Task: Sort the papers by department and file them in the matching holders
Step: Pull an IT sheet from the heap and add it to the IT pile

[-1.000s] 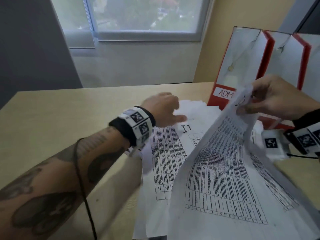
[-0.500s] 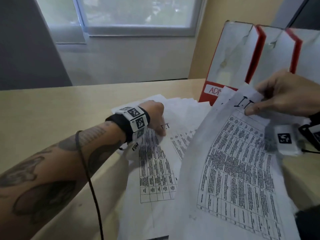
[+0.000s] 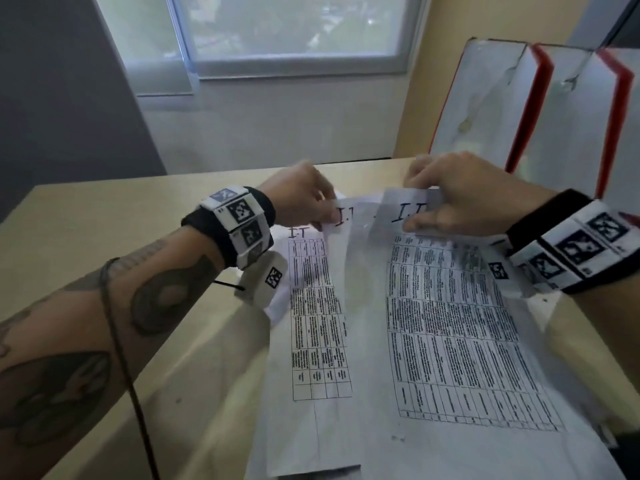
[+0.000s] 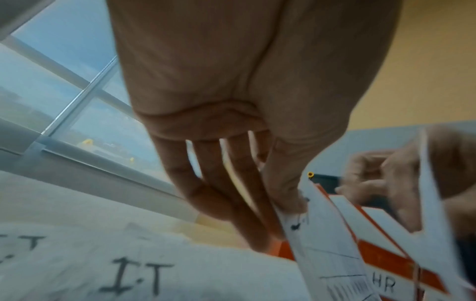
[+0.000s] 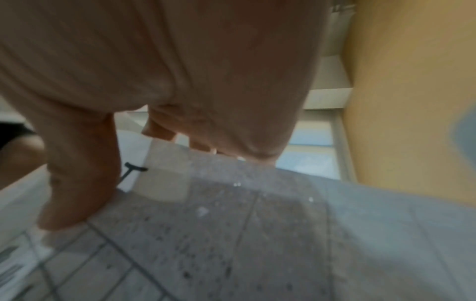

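Two printed table sheets headed "I.T" are lifted over the paper pile. My left hand [image 3: 320, 211] pinches the top edge of the left I.T sheet [image 3: 341, 271]; the left wrist view shows thumb and fingers [image 4: 288, 201] closed on that edge. My right hand [image 3: 427, 211] pinches the top of the right I.T sheet [image 3: 450, 323], thumb [image 5: 77, 183] on its printed face, fingers behind it. Another I.T sheet [image 3: 311, 306] lies flat beneath. Red-and-white holders [image 3: 485, 98] stand at the back right; one holder [image 4: 386, 262] carries the label HR.
More papers [image 4: 136, 275] lie spread on the beige table [image 3: 104, 237] under the hands. The table meets a wall with a window [image 3: 287, 29] behind. A cable runs along my left forearm [image 3: 114, 323]. The table's left half is bare wood.
My left hand has lifted off the pile and taken hold of a second I.T sheet. My right hand has carried its sheet left and lower, beside the left hand.
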A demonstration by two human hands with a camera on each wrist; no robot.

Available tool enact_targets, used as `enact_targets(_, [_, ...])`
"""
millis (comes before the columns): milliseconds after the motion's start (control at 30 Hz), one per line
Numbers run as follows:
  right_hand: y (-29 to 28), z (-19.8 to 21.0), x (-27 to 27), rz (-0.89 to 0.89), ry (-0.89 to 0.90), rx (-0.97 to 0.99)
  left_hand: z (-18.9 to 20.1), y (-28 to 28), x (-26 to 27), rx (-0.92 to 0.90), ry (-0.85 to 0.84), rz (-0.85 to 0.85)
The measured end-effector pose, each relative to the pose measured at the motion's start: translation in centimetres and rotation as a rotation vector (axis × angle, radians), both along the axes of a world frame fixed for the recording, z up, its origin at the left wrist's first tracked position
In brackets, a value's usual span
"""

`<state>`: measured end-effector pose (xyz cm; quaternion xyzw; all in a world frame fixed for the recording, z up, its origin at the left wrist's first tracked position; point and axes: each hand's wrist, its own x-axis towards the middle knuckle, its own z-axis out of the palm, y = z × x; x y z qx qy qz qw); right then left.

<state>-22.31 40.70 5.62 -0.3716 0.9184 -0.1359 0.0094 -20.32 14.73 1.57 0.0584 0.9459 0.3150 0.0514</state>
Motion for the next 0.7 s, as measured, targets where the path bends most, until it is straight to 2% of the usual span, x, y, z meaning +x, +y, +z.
enact_targets(133, [-2.0,-0.8,-0.6,0.056,0.023,0.036,1.9,0.2,1.3,0.225,0.024,-0.21])
enact_targets(233, [-0.9,-0.8,-0.9,-0.009,0.073,-0.086,1.8,-1.5,0.9,0.297,-0.022,-0.074])
enact_targets(267, [-0.3,-0.8,-0.8,-0.03,0.083,-0.143,1.3,-2.6,0.6,0.208,-0.022,-0.014])
enact_targets(300, [0.5,-0.7,-0.7,-0.059,0.057,-0.206,0.5,-3.8,0.2,0.037,-0.008,0.027])
enact_targets(367, [2.2,-0.6,-0.3,-0.102,-0.085,-0.358,-1.5,-5.5,0.0,-0.29,-0.074,0.078])
enact_targets(400, [3.1,-0.7,-0.2,-0.106,-0.144,-0.415,-2.6,-6.0,0.0,-0.35,-0.134,0.094])
enact_targets(467, [4.4,-0.9,0.1,-0.072,-0.139,-0.427,-3.9,-6.2,-0.2,-0.309,-0.162,0.13])
enact_targets(533, [5.2,-0.9,0.4,-0.031,-0.111,-0.42,-4.3,-6.0,-0.4,-0.231,-0.086,0.183])
enact_targets(700, [5.1,-1.3,1.1,0.009,-0.152,-0.432,-2.6,-5.4,-0.3,-0.238,0.053,0.28])
